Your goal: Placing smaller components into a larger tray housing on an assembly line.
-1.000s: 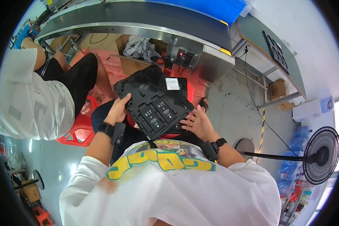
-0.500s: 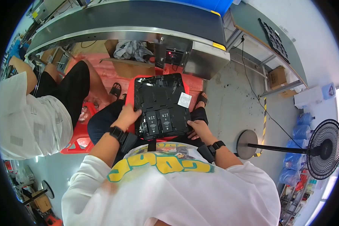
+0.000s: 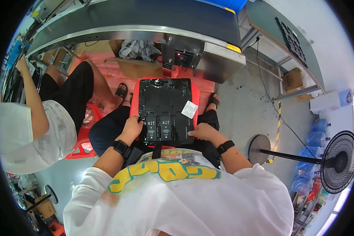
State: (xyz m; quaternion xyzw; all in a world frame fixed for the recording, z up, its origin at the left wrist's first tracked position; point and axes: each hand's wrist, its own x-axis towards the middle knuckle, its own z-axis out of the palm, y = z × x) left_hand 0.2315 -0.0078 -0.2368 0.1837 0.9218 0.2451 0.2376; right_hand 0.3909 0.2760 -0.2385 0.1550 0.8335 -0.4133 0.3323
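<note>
A black plastic tray (image 3: pixel 165 96) with moulded compartments lies on a red stool (image 3: pixel 134 100) between my knees. Two flat black batteries, a left one (image 3: pixel 151 129) and a right one (image 3: pixel 166 129), sit side by side in its near end. A white printed label (image 3: pixel 189 109) is slightly tilted at the tray's right side. My left hand (image 3: pixel 133 128) is closed on the near left edge, thumb on the rim. At the near right edge, my right hand (image 3: pixel 205 132) pinches the rim between thumb and fingers. The fingertips under the tray are hidden.
Ahead runs a conveyor (image 3: pixel 145 15) with a metal box (image 3: pixel 220 61) at its right end. A co-worker (image 3: pixel 39 126) sits at my left. To my right stand a fan (image 3: pixel 338 162) and a green-topped table (image 3: pixel 263 19); a black cable (image 3: pixel 269 98) hangs there.
The tray has turned a little and now lies straighter. My right hand has moved up onto its edge, and my left hand has slid nearer to me. The co-worker's arm has moved.
</note>
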